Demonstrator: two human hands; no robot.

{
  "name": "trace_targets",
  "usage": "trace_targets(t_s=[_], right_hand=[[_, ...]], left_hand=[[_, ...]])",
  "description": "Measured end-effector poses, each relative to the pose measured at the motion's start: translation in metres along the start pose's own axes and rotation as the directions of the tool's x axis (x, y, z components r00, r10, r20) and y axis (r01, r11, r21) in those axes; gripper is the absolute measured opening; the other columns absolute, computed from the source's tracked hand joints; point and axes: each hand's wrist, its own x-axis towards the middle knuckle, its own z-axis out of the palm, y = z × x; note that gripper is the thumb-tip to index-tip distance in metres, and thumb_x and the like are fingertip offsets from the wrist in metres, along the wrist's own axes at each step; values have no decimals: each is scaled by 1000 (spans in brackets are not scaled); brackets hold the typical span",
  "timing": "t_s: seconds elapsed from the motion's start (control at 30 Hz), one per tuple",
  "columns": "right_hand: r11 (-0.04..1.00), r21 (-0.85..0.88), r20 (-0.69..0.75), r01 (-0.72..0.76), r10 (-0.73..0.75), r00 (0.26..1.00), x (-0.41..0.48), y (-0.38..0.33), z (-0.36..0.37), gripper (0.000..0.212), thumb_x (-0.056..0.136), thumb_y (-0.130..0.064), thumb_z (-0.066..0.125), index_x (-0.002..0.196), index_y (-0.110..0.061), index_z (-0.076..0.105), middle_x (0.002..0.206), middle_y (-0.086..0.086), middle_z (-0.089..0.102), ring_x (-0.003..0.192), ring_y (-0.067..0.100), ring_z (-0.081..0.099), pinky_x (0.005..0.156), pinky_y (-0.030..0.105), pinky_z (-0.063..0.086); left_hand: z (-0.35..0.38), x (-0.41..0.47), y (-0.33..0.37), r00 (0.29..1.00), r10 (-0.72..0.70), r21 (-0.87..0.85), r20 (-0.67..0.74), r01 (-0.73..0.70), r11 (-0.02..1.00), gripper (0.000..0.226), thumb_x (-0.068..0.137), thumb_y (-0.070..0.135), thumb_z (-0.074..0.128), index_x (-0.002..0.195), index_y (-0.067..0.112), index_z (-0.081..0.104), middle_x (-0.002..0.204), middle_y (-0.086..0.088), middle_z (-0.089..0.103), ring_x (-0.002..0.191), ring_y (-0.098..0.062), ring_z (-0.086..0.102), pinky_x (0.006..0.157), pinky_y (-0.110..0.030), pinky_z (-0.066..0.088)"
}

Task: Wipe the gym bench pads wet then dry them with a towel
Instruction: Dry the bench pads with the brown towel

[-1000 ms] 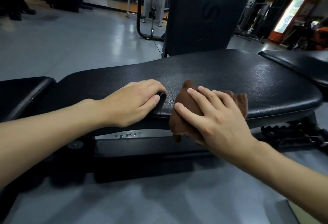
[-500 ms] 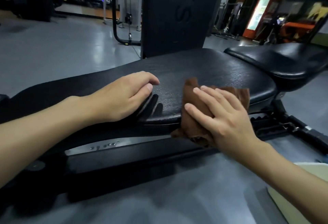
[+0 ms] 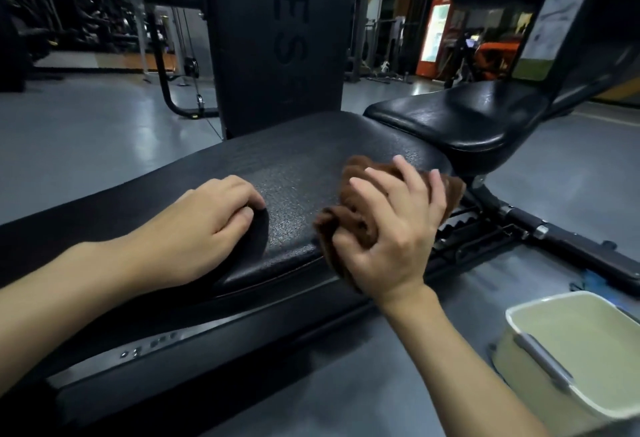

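A long black bench pad (image 3: 294,173) runs across the middle of the view. My right hand (image 3: 394,229) grips a bunched brown cloth (image 3: 356,218) at the pad's near edge, thumb curled under the cloth and fingers over it. My left hand (image 3: 207,225) rests on the pad to the left, fingers bent down onto the surface with nothing in them. A smaller black seat pad (image 3: 460,118) adjoins the long pad at the right.
A cream rectangular tub (image 3: 540,371) of water stands on the grey floor at the lower right. The bench's black metal frame (image 3: 540,229) stretches right under the seat. A tall black upright pad (image 3: 277,38) stands behind the bench, with gym machines further back.
My right hand has slid the cloth rightward along the pad's near edge and bunched it in a tighter grip. The view has swung right, bringing the tub into sight. My left hand stays put.
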Motion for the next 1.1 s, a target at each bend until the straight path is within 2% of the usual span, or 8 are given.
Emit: trace_targets(t_s=[0.2,0.37,0.43,0.5,0.6,0.73,0.87,1.1], right_hand=[[925,66,-34,-374,377,926,2,-27,3,44,74,-36,55,109,-16,73,129,5,61,145,38,29,112,72,7],[951,67,-65,-303,308,949,1,-9,4,43,78,-39,52,104,-13,74,122,8,64,140,40,36,112,70,12],[910,99,-31,-402,407,913,19,17,-2,41,81,-37,51,106,-12,73,121,8,64,137,37,40,112,65,21],[833,90,78,-547,541,837,37,23,-10,45,83,-40,49,117,-17,67,135,9,53,139,32,35,113,58,25],[702,-241,240,-670,712,660,52,11,-24,80,75,-61,46,148,-31,27,152,6,19,144,27,16,119,52,16],[407,-259,341,-876,887,311,57,-6,-33,114,64,-66,62,154,-33,2,150,-9,6,142,26,17,114,42,25],[487,-329,378,-809,853,360,69,-3,-25,111,64,-69,56,154,-22,9,153,18,15,138,43,28,109,54,38],[648,-587,642,-486,738,209,136,62,-1,102,66,-67,50,150,-14,26,137,17,43,117,37,49,96,50,43]], left_hand=[[-1,7,3,1000,6,26,18,-6,1000,34,89,52,24,103,40,52,105,24,50,102,-7,49,93,-42,44],[4,36,8,999,35,-1,2,-35,999,31,93,46,27,102,40,56,103,23,51,101,-6,49,92,-38,43],[4,52,14,998,43,-32,46,-41,999,29,96,42,31,103,39,59,103,24,51,101,-2,48,90,-32,42],[0,73,21,994,26,-70,101,-19,997,24,93,41,38,102,40,61,103,24,51,99,0,48,87,-29,44],[-7,114,35,970,-30,-52,241,43,998,25,91,47,48,114,44,56,114,22,47,103,-1,48,91,-35,47],[-9,178,36,861,-221,27,458,235,972,85,73,73,62,145,47,24,158,1,19,145,-25,22,111,-54,34],[2,212,31,622,-382,135,684,406,904,130,55,76,74,146,54,-17,161,-5,-24,147,-40,-17,117,-61,14],[4,211,42,582,-451,163,677,480,862,131,61,59,84,141,59,-19,159,-1,-29,147,-34,-21,107,-75,16]])
